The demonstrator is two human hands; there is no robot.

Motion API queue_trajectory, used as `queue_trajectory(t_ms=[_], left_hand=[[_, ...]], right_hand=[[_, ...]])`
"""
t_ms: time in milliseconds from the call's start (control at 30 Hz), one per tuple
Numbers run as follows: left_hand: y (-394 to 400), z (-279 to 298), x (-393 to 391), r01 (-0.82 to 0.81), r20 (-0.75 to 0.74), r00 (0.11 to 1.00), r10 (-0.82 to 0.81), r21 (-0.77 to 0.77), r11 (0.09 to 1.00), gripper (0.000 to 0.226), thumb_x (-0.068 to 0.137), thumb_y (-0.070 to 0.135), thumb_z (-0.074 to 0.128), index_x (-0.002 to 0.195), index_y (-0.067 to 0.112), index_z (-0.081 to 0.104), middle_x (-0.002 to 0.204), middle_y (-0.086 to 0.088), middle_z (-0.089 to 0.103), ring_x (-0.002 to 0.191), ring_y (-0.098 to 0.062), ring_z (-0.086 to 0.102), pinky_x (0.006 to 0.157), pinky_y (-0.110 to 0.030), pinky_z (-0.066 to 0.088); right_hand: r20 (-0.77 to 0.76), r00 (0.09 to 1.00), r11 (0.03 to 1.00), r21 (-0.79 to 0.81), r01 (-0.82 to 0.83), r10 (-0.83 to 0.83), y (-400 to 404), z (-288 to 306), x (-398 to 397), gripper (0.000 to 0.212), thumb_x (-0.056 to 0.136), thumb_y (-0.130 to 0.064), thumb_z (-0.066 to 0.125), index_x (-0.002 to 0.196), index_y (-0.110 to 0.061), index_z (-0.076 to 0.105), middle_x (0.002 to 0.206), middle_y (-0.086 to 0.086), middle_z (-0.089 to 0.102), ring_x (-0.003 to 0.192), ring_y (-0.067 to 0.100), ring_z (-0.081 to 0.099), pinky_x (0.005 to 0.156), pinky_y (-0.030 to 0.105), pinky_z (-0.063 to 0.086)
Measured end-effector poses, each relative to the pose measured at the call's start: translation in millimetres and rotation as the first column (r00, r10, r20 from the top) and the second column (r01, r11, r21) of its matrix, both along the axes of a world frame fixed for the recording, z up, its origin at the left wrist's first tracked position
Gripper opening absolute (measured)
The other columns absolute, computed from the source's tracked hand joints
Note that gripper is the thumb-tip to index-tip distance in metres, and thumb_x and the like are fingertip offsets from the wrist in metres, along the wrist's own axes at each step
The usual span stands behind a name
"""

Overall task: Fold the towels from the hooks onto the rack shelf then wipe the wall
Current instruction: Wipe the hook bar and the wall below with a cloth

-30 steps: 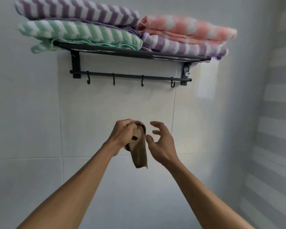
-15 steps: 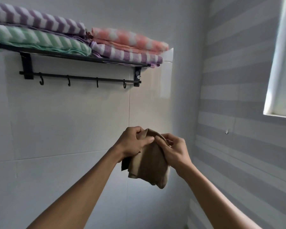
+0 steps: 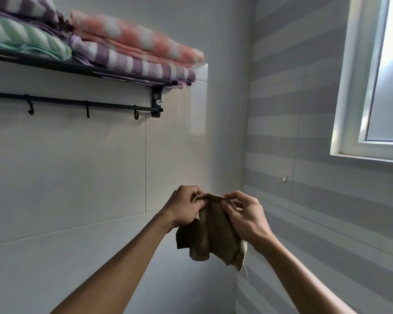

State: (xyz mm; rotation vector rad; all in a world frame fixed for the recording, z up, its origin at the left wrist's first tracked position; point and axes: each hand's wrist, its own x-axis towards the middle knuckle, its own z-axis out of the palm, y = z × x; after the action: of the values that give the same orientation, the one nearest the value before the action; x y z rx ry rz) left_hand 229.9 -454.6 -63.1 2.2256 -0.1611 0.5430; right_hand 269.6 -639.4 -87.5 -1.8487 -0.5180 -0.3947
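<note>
A small brown cloth (image 3: 213,239) hangs in front of the white tiled wall (image 3: 77,177). My left hand (image 3: 184,208) pinches its top left edge and my right hand (image 3: 245,216) pinches its top right edge. Up at the left, the black rack shelf (image 3: 82,68) carries folded striped towels: a pink one (image 3: 132,39) on a purple one (image 3: 132,62), a green one (image 3: 21,37) and another purple one at the frame's corner. The hooks (image 3: 87,109) on the bar below the shelf hang bare.
A wall of grey and white stripes (image 3: 315,223) meets the tiled wall at the corner just behind the cloth. A white-framed window (image 3: 372,87) sits in the striped wall at the upper right.
My right hand has closed on the cloth, which was held by the left hand alone a second ago. The view has swung right, bringing the window in and pushing the rack to the left.
</note>
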Motion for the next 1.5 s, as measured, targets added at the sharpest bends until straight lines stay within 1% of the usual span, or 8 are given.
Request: queue_trajectory(t_ms=[133, 233, 367, 600, 833, 1000, 1200, 1500], left_hand=[[21, -2, 34, 0.039, 0.033, 0.999, -0.041, 0.044, 0.998, 0.008, 0.097, 0.022, 0.063, 0.101, 0.020, 0.070, 0.097, 0.004, 0.070, 0.092, -0.017, 0.066, 0.083, -0.033, 0.058], [37, -2, 58, 0.081, 0.048, 0.995, -0.086, 0.092, 0.992, 0.013, 0.096, 0.013, 0.063, 0.106, 0.021, 0.063, 0.098, 0.005, 0.065, 0.087, -0.014, 0.064, 0.070, -0.021, 0.055], [48, -12, 91, 0.152, 0.101, 0.981, -0.168, 0.150, 0.977, 0.027, 0.091, 0.001, 0.059, 0.092, 0.027, 0.053, 0.092, 0.004, 0.060, 0.078, -0.013, 0.061, 0.065, -0.019, 0.048], [34, -43, 145, 0.302, 0.084, 0.942, -0.325, 0.211, 0.930, 0.045, 0.085, -0.008, 0.054, 0.070, 0.034, 0.061, 0.090, 0.009, 0.063, 0.084, -0.016, 0.059, 0.074, -0.022, 0.047], [5, -65, 203, 0.330, 0.074, 0.933, -0.353, 0.222, 0.918, 0.024, 0.089, 0.003, 0.064, 0.095, 0.021, 0.078, 0.109, 0.000, 0.073, 0.094, -0.016, 0.062, 0.091, -0.019, 0.045], [-27, -77, 250, 0.366, 0.015, 0.924, -0.382, 0.253, 0.896, 0.024, 0.090, 0.003, 0.063, 0.106, 0.014, 0.077, 0.115, -0.007, 0.071, 0.109, -0.022, 0.064, 0.096, -0.020, 0.043], [-80, -73, 322, 0.359, 0.015, 0.927, -0.375, 0.259, 0.897, 0.025, 0.090, 0.003, 0.064, 0.110, 0.011, 0.076, 0.113, -0.008, 0.071, 0.107, -0.022, 0.066, 0.090, -0.010, 0.037], [-160, -55, 434, 0.269, 0.135, 0.943, -0.304, 0.226, 0.936, 0.032, 0.091, -0.004, 0.057, 0.116, 0.008, 0.073, 0.115, -0.012, 0.068, 0.110, -0.029, 0.065, 0.100, -0.026, 0.046]], right_hand=[[0.044, 0.994, 0.994, -0.027, 0.104, -0.103, 20, 0, 24, 0.009, 0.090, -0.024, 0.073, 0.090, -0.033, 0.074, 0.081, -0.008, 0.073, 0.080, 0.011, 0.070, 0.073, 0.030, 0.058], [0.066, 0.984, 0.984, -0.058, 0.169, -0.166, 30, -2, 38, 0.016, 0.089, -0.020, 0.073, 0.092, -0.035, 0.068, 0.083, -0.007, 0.071, 0.079, 0.014, 0.069, 0.070, 0.032, 0.059], [0.100, 0.957, 0.956, -0.082, 0.282, -0.273, 35, -11, 50, 0.017, 0.092, -0.012, 0.065, 0.091, -0.029, 0.063, 0.082, -0.009, 0.071, 0.079, 0.010, 0.069, 0.067, 0.029, 0.056], [0.127, 0.891, 0.863, -0.221, 0.455, -0.437, 26, -33, 76, 0.024, 0.088, -0.007, 0.065, 0.084, -0.026, 0.078, 0.084, -0.007, 0.073, 0.085, 0.017, 0.069, 0.075, 0.019, 0.048], [0.124, 0.861, 0.800, -0.325, 0.505, -0.493, 2, -50, 114, 0.025, 0.088, -0.006, 0.063, 0.098, -0.021, 0.081, 0.102, -0.001, 0.076, 0.092, 0.015, 0.065, 0.084, 0.018, 0.046], [0.176, 0.852, 0.760, -0.389, 0.520, -0.493, -25, -59, 161, 0.024, 0.086, -0.004, 0.063, 0.095, -0.020, 0.079, 0.099, -0.002, 0.070, 0.091, 0.019, 0.064, 0.085, 0.030, 0.052], [0.204, 0.838, 0.704, -0.463, 0.538, -0.506, -70, -50, 229, 0.024, 0.090, -0.010, 0.061, 0.103, -0.020, 0.078, 0.107, 0.001, 0.064, 0.097, 0.027, 0.063, 0.084, 0.040, 0.053], [0.311, 0.782, 0.517, -0.610, 0.600, -0.541, -129, -19, 330, 0.031, 0.092, -0.016, 0.056, 0.120, -0.026, 0.068, 0.116, 0.001, 0.054, 0.106, 0.031, 0.057, 0.076, 0.034, 0.046]])
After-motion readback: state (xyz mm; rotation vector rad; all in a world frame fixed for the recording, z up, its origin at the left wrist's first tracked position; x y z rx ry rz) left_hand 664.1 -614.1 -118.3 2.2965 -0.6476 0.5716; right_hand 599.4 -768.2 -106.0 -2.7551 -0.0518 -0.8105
